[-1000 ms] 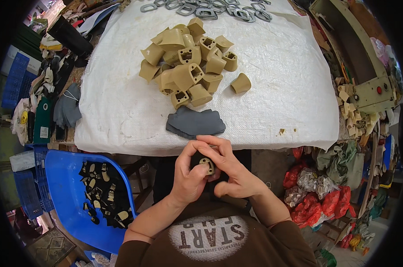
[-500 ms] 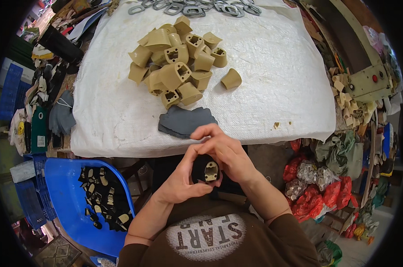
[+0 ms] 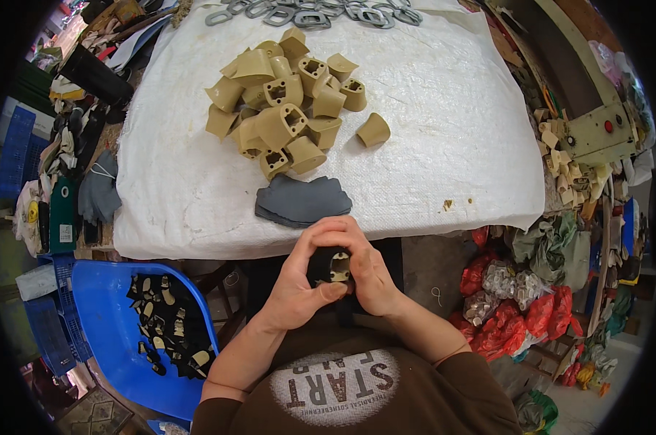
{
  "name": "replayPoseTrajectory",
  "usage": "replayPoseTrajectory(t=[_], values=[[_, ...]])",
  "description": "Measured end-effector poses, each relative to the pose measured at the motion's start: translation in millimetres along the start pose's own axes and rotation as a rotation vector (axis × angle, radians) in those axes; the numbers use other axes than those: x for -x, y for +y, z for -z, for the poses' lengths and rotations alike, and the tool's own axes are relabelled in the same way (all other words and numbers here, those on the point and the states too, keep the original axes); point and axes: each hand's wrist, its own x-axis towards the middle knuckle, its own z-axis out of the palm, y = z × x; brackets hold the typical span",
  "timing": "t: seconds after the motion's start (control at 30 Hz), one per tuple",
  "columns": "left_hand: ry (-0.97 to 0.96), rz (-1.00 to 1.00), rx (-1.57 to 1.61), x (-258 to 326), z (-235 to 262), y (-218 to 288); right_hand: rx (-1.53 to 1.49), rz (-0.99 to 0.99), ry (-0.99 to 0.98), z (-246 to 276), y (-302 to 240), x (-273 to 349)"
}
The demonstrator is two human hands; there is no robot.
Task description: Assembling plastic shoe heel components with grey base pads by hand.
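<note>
Close to my body, just off the table's near edge, both hands are wrapped round a shoe heel [image 3: 339, 266]. Its tan hollow end faces up and a black covering shows along its side. My left hand [image 3: 293, 284] closes on it from the left, the thumb lying across the near side. My right hand [image 3: 372, 277] grips it from the right, and its fingers meet the left ones on the far side. Just beyond my fingertips lies a stack of dark grey cut pieces [image 3: 303, 201]. A heap of tan heels [image 3: 282, 122] stands farther back, with a single heel [image 3: 373, 130] to its right.
White woven sheeting [image 3: 444, 145] covers the table. Grey oval rings [image 3: 310, 16] lie along its far edge. A blue tub [image 3: 103, 290] at lower left holds black-covered heels [image 3: 165, 315]. Red and clear bags [image 3: 512, 312] are piled at right, below a machine [image 3: 596, 138].
My right hand has come down and closed round the heel, its raised fingers now folded against my left hand. The heel has turned slightly, and less of its hollow end shows.
</note>
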Motion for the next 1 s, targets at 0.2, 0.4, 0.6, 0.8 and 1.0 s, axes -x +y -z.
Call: replayPoseTrajectory(t=[0.2, 0.4, 0.6, 0.8, 1.0], values=[[0.139, 0.222, 0.560, 1.4, -12.0, 10.6, -0.215, -0.354, 0.038, -7.4, -11.8, 10.4], [0.233, 0.131, 0.244, 3.0, -21.9, 11.0, 0.171, 0.119, 0.086, -10.5, 1.2, 7.2], [0.256, -0.002, 0.105, -2.8, -8.0, 17.5, 0.209, -0.012, 0.166, 9.7, -8.1, 4.3], [0.292, -0.454, -0.949, -8.6, -10.2, 10.2, 0.569, -0.008, 0.101, -0.4, -12.9, -2.8], [0.194, -0.114, -0.241, 2.1, 3.9, 2.0, 0.166, -0.346, 0.184, 14.1, -13.6, 4.2]])
